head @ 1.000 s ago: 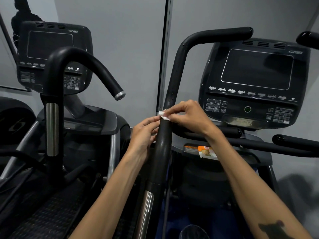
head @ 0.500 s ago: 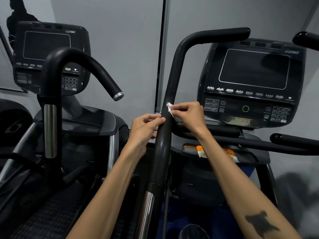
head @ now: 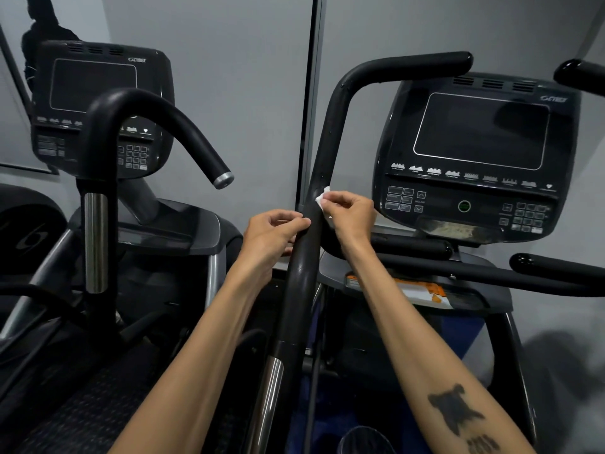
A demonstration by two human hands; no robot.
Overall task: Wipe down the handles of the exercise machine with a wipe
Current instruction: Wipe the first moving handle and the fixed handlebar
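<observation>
Grey wall behind — right hand (head: pixel 352 217) presses wipe (head: pixel 322 199) against handle (head: pixel 306 257).

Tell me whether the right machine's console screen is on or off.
Off, it seems: the console screen is uniformly dark, though a small green ring shows below it.

Both bare forearms reach forward and up, converging near the middle. The left hand (head: pixel 273 232) curls loosely, its fingertips (head: pixel 302 221) pinched together. The right hand (head: pixel 352 214) sits slightly higher, thumb and fingers pinched; a dark tattoo (head: pixel 456 409) marks that forearm.
</observation>
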